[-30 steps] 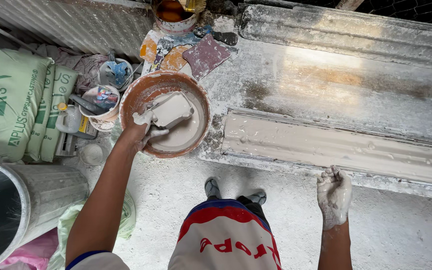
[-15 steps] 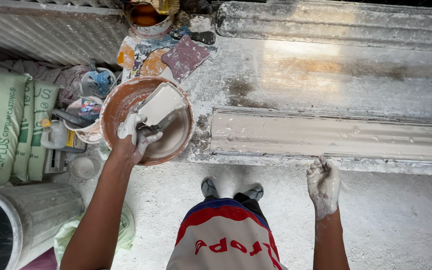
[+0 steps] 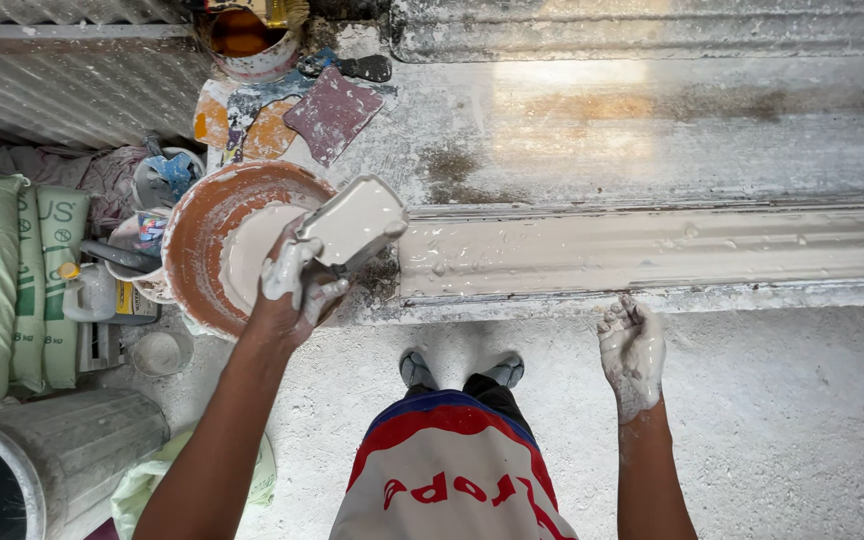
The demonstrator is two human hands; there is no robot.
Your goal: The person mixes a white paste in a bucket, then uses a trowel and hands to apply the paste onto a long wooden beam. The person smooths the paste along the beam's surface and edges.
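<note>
- Since the earlier frames, the left hand has lifted the scoop out of the bowl and carried it right, so it now hangs over the bowl's right rim, beside the left end of the mould.
- Head view: that hand is closed around the scoop's handle, fingers caked in white plaster; the scoop looks full, its surface level and pale.
- The right hand is open and empty, fingers loosely curled and coated in plaster, held over the floor just near of the mould's front edge, not touching it.
- The mould lies long, left to right, on the table; its channel is wet with plaster, with a few small beads on the surface.
- The bowl sits at the table's left end, plaster pooled inside, orange-brown wall bare on the left.
- To do this step well, I judge the scoop should stay level until it is fully over the channel, as plaster tipped early would land on the gap between bowl and mould.
- Tipping slowly while travelling right would spread the plaster evenly rather than heaping it at one end.
- The free hand seems well placed to smooth behind the pour or catch runs at the near edge.
- Left of the bowl stand green sacks, small tubs and a grey bin; a paint can sits far left.
</note>
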